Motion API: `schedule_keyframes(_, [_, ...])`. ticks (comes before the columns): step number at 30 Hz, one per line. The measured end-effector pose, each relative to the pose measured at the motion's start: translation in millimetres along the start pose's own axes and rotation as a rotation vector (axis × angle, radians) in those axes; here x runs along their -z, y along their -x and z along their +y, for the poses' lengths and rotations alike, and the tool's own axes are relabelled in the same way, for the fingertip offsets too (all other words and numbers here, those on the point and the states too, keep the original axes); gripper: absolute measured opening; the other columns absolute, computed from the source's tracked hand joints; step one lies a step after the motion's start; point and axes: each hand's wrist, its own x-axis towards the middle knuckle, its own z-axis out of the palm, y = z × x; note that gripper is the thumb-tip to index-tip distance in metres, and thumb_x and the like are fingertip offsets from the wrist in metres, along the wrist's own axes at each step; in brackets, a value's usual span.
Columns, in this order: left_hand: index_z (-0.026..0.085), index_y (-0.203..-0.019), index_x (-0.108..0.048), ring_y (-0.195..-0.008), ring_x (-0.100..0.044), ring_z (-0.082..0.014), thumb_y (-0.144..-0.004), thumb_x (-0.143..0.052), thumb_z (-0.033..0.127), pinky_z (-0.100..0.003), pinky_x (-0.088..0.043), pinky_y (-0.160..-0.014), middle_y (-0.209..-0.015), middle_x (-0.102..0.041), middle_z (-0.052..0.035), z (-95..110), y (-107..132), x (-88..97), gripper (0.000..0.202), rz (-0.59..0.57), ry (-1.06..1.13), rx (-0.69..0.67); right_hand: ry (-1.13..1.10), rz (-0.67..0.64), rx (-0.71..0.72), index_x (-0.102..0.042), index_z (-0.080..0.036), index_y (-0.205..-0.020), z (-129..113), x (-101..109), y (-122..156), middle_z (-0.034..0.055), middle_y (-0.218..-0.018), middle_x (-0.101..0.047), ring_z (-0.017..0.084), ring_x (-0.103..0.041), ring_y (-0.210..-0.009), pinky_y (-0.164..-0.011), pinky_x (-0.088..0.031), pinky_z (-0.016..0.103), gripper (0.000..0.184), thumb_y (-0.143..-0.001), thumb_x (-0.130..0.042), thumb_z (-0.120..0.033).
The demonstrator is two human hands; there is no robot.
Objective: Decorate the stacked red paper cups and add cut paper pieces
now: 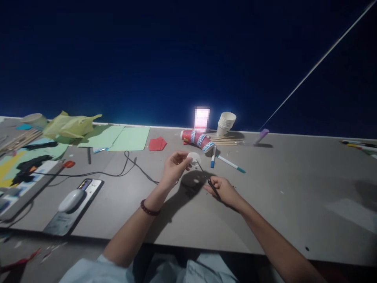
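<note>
My left hand is closed, pinching a small round white paper disc above the table. In my right hand is a pair of scissors with dark handles, its blades pointing up and left to the disc's lower edge. Whether the blades are cutting into the paper, I cannot tell. Just beyond the disc lie red and blue patterned paper cups on their side. A capped marker and a teal-ended pen rest to the right of the disc.
Stacked white paper cups stand by the wall near wooden sticks and a lit screen. Leftward are red paper pieces, green sheets, a yellow plastic bag, a phone and a power strip. A black cable crosses the table.
</note>
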Motion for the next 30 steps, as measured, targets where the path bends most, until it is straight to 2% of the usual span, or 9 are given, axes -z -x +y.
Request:
schedule_keyframes(5, [0.013,-0.079,-0.068,-0.049,-0.058,-0.0085,-0.058,-0.083,0.036,-0.023,-0.05,-0.048,-0.071,-0.07,-0.0029,6.0,1.0,0.5,0.034,0.003,-0.079,-0.035,0.019,0.032,-0.008,-0.034,-0.023,-0.059,-1.2,-1.4,0.7,-0.0102,-0.046,-0.031,0.005,-0.024,-0.043,-0.042,-0.013,0.021,0.056,-0.062,-0.077,-0.059])
schedule_keyframes(11, [0.014,-0.081,-0.07,-0.056,-0.062,-0.011,-0.063,-0.081,0.037,-0.023,-0.052,-0.051,-0.078,-0.073,-0.005,1.5,-1.7,6.7,0.032,-0.049,-0.148,-0.077,0.026,0.037,-0.005,-0.034,-0.023,-0.059,-5.3,-5.7,2.6,-0.0103,-0.046,-0.03,0.005,-0.022,-0.044,-0.043,-0.013,0.022,0.054,-0.064,-0.074,-0.058])
schedule_keyframes(19, [0.014,-0.081,-0.068,-0.059,-0.061,-0.0114,-0.062,-0.082,0.036,-0.024,-0.052,-0.052,-0.076,-0.071,-0.005,3.9,-1.6,6.9,0.032,-0.087,-0.13,-0.063,-0.033,-0.037,0.053,-0.037,-0.022,-0.063,-3.1,-8.3,3.2,-0.0087,-0.054,-0.031,0.007,-0.026,-0.05,-0.046,-0.017,0.022,0.045,-0.072,-0.07,-0.052])
schedule_keyframes(22, [0.014,-0.085,-0.066,-0.056,-0.06,-0.0103,-0.062,-0.082,0.036,-0.023,-0.051,-0.051,-0.071,-0.066,-0.0015,5.8,0.5,2.6,0.035,-0.073,-0.095,-0.071,-0.025,-0.044,0.071,-0.039,-0.022,-0.064,-4.3,-8.0,3.7,-0.0074,-0.057,-0.033,0.007,-0.028,-0.052,-0.048,-0.019,0.023,0.044,-0.074,-0.069,-0.052])
schedule_keyframes(26, [0.018,-0.102,-0.061,-0.054,-0.058,-0.0086,-0.06,-0.084,0.035,-0.021,-0.051,-0.052,-0.068,-0.059,0.0048,4.1,1.7,-0.8,0.05,-0.026,-0.003,-0.101,-0.052,-0.033,0.069,-0.043,-0.021,-0.066,-8.6,-5.8,3.9,-0.0067,-0.058,-0.034,0.008,-0.03,-0.052,-0.048,-0.02,0.024,0.044,-0.073,-0.068,-0.057])
schedule_keyframes(30, [0.017,-0.085,-0.066,-0.046,-0.048,-0.005,-0.063,-0.082,0.042,-0.017,-0.04,-0.041,-0.062,-0.055,0.0049,-1.0,1.4,1.6,0.037,0.055,-0.073,-0.068,-0.082,-0.026,0.044,-0.044,-0.022,-0.068,-10.3,-3.7,2.6,-0.0082,-0.054,-0.031,0.007,-0.026,-0.048,-0.045,-0.017,0.025,0.045,-0.071,-0.068,-0.06])
